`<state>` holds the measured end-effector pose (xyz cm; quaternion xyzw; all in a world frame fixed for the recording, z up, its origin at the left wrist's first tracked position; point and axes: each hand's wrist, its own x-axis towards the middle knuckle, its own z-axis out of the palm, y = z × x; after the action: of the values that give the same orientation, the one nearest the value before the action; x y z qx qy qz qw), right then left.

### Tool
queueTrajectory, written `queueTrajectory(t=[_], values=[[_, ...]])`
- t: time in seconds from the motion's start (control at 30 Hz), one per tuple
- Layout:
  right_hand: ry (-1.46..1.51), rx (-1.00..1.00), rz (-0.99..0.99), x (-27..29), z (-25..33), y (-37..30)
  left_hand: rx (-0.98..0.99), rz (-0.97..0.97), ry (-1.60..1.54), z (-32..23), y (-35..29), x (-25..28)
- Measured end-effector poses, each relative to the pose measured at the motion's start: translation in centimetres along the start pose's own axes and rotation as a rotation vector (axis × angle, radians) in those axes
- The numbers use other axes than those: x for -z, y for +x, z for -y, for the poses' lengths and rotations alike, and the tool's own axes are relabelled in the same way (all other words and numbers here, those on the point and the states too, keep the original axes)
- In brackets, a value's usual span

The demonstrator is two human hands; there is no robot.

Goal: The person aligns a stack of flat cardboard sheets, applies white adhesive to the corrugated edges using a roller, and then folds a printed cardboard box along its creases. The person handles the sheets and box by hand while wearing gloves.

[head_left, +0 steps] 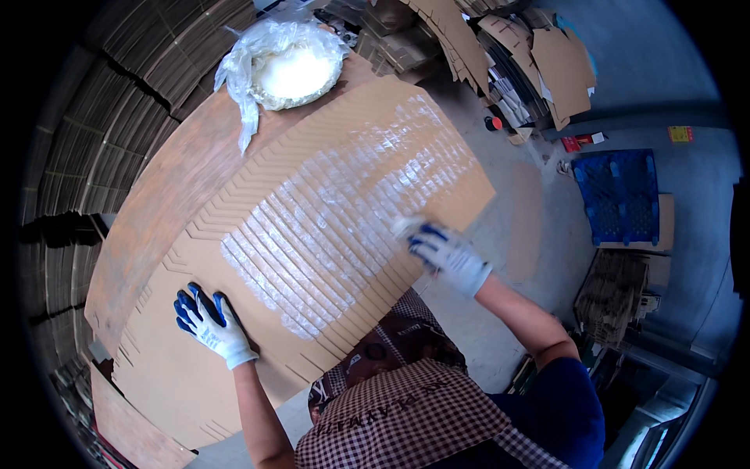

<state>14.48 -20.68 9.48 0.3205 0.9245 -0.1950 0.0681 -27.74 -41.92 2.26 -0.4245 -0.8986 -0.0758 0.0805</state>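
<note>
Left hand in a blue-and-white work glove (pixel 211 322) is splayed out loose on overlapping flat brown cardboard sheets (pixel 336 227) with shiny whitish smears, lying on a reddish-brown wooden table (pixel 148 207), while the similarly gloved right hand (pixel 445 254) over them's too blurry to tell if it's gripping anything.

Dark capital letters run across a worker's brown-and-white checked apron (pixel 406 399), while pale characters mark the dark patterned cloth (pixel 414 340) above it. Small print on the gloved right hand (pixel 451 256) is blurred, and a red-and-yellow sign (pixel 680 134) on the blue-grey wall (pixel 695 184) is too small to read.
</note>
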Motion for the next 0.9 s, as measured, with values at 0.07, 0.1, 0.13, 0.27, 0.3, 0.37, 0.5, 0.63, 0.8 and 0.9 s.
queueTrajectory(t=[0.07, 0.1, 0.13, 0.27, 0.3, 0.37, 0.5, 0.63, 0.8, 0.9], values=[[-0.011, -0.130, -0.149, 1.1, -2.8, -0.4, 0.004, -0.005, -0.057, 0.0, 0.1, -0.1], [0.040, -0.159, -0.202, 1.9, -3.4, -0.5, 0.007, -0.004, -0.105, 0.3, 0.0, 0.0], [0.091, -0.187, -0.254, 3.0, -3.7, -0.7, 0.011, -0.003, -0.153, 0.5, 0.0, 0.1], [0.511, -0.525, -0.468, 4.8, -2.3, -1.1, 0.040, -0.138, -0.393, 1.0, -0.4, 0.4], [0.537, -0.531, -0.591, 4.1, -2.7, -1.5, -0.005, -0.206, -0.314, 0.0, 0.3, 1.2], [0.693, -0.618, -0.681, 2.7, -2.9, -1.7, -0.164, -0.228, -0.457, -4.1, 0.4, 4.3], [1.033, -0.741, -0.718, -0.8, -1.2, -1.5, -0.748, 0.386, -0.857, -14.9, -3.6, 6.7], [0.814, -0.581, -0.598, -2.9, 0.7, -0.8, -1.239, 0.784, -0.812, -26.5, -7.6, 2.8], [0.433, -0.550, -0.483, -2.7, -3.1, -0.4, -1.139, 0.601, -0.732, -30.3, -8.8, -0.8], [0.431, -0.382, -0.494, -1.9, -2.4, 0.5, -1.160, 0.730, -0.636, -30.1, -8.8, -0.8]])
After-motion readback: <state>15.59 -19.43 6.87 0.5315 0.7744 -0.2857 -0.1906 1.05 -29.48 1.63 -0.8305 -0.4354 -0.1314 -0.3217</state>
